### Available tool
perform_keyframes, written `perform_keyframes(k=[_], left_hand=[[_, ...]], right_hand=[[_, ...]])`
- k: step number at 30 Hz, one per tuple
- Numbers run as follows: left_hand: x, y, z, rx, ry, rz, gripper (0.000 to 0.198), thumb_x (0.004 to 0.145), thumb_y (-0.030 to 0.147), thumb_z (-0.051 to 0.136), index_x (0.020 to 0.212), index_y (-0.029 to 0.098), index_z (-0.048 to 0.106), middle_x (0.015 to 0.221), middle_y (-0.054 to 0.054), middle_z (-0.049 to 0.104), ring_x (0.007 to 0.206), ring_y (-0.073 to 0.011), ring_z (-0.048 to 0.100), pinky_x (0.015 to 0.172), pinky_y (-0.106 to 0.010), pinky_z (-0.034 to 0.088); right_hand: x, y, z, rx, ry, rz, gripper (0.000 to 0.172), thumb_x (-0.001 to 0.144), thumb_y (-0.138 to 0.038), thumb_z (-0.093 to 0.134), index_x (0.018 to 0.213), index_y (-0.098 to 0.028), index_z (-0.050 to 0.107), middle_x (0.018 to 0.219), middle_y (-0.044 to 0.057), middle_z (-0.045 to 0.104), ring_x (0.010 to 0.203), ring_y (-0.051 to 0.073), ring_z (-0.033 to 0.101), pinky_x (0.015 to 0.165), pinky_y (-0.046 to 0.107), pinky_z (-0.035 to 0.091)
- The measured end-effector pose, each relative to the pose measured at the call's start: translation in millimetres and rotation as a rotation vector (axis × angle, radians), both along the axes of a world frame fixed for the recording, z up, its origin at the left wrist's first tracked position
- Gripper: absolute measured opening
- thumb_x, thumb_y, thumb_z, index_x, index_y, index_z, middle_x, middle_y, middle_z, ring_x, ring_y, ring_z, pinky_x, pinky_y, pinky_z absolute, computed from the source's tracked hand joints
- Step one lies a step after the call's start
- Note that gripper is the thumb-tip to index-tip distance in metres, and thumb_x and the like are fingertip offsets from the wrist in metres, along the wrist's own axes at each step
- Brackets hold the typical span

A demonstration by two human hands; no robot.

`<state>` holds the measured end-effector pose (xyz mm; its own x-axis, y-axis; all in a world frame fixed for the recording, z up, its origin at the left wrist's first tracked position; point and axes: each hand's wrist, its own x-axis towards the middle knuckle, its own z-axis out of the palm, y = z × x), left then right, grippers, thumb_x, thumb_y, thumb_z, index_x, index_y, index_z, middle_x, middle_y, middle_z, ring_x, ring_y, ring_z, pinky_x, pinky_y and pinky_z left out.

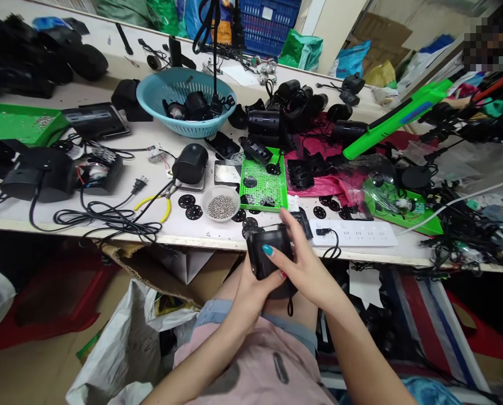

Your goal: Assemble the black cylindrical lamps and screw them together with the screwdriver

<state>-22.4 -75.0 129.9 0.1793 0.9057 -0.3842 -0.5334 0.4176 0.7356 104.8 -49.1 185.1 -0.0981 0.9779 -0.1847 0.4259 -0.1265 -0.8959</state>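
Note:
Between both hands, just off the table's front edge and above my lap, is a black plastic housing [257, 253] with a short cord loop hanging below it. My left hand [255, 284] wraps it from the lower left, its thumb lying across the front. From the right, my right hand [297, 256] grips the same housing, thumb on the face and a finger along the top edge. The far fingers of both hands are hidden behind it. On the table just beyond stand a bowl of small screws [221, 207] and a green perforated tray [263, 183] with black discs.
A white power strip [353, 233] lies along the front edge at right. Yellow-handled pliers [154, 208] rest beside coiled black cords [108, 219]. Behind are a blue basket [150, 101] of black parts and a bright green stick-shaped tool [397, 119]. A white sack [125, 337] stands below left.

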Motion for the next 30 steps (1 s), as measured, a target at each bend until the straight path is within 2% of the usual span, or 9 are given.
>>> perform_keyframes(k=[3, 6, 11, 16, 21, 26, 30], left_hand=[[-5.5, 7.0, -0.5, -0.081, -0.019, -0.003, 0.073, 0.069, 0.035, 0.087, 0.135, 0.019, 0.058, 0.127, -0.011, 0.07, 0.123, -0.0331, 0.061, 0.102, -0.042, 0.05], [-9.4, 10.9, 0.6, -0.054, -0.011, -0.034, 0.08, 0.067, 0.032, 0.088, 0.139, 0.023, 0.055, 0.128, -0.009, 0.069, 0.122, -0.0318, 0.061, 0.1, -0.041, 0.051], [-6.6, 9.9, 2.6, -0.009, -0.024, -0.066, 0.085, 0.068, 0.028, 0.088, 0.144, 0.024, 0.05, 0.129, -0.008, 0.068, 0.122, -0.0288, 0.06, 0.104, -0.04, 0.048], [-3.6, 7.4, 2.1, -0.025, -0.031, -0.068, 0.083, 0.067, 0.028, 0.089, 0.142, 0.024, 0.052, 0.132, -0.008, 0.066, 0.125, -0.0298, 0.058, 0.105, -0.04, 0.047], [-4.3, 7.6, 2.7, -0.061, -0.05, -0.062, 0.078, 0.068, 0.029, 0.088, 0.139, 0.026, 0.055, 0.129, -0.008, 0.068, 0.123, -0.0307, 0.06, 0.104, -0.042, 0.048], [-5.0, 8.1, 5.7, -0.058, -0.043, -0.05, 0.082, 0.063, 0.031, 0.09, 0.137, 0.023, 0.056, 0.126, -0.008, 0.069, 0.123, -0.0318, 0.059, 0.105, -0.043, 0.047], [-4.5, 8.0, 7.9, -0.067, -0.094, -0.053, 0.079, 0.065, 0.03, 0.089, 0.137, 0.024, 0.057, 0.125, -0.007, 0.069, 0.121, -0.0304, 0.061, 0.101, -0.04, 0.05]], right_hand=[[10.8, -4.6, 7.1, 0.108, -0.141, 0.199, 0.094, 0.076, -0.042, 0.079, 0.154, -0.04, 0.027, 0.168, 0.001, 0.01, 0.156, 0.028, 0.015, 0.124, 0.052, 0.025], [21.8, -8.0, 8.7, 0.113, -0.245, 0.392, 0.111, 0.068, -0.032, 0.085, 0.156, -0.044, 0.019, 0.168, 0.001, 0.009, 0.155, 0.031, 0.014, 0.123, 0.053, 0.027], [26.3, -8.3, 2.9, 0.162, -0.27, 0.375, 0.101, 0.071, -0.014, 0.073, 0.155, -0.041, 0.024, 0.161, 0.004, 0.021, 0.15, 0.026, 0.029, 0.117, 0.043, 0.041], [26.8, -7.5, 4.8, 0.143, -0.289, 0.385, 0.102, 0.069, -0.015, 0.073, 0.155, -0.041, 0.025, 0.16, 0.004, 0.023, 0.148, 0.027, 0.033, 0.111, 0.041, 0.049], [26.0, -8.3, 5.9, 0.192, -0.31, 0.365, 0.103, 0.069, -0.016, 0.074, 0.156, -0.041, 0.024, 0.159, 0.005, 0.023, 0.149, 0.03, 0.03, 0.118, 0.048, 0.039], [26.9, -9.3, 8.4, 0.145, -0.29, 0.372, 0.102, 0.069, -0.018, 0.075, 0.156, -0.04, 0.026, 0.159, 0.005, 0.022, 0.147, 0.03, 0.035, 0.107, 0.041, 0.052], [25.1, -9.5, 8.5, 0.188, -0.347, 0.375, 0.101, 0.071, -0.016, 0.073, 0.156, -0.04, 0.024, 0.16, 0.005, 0.022, 0.15, 0.028, 0.029, 0.117, 0.046, 0.041]])
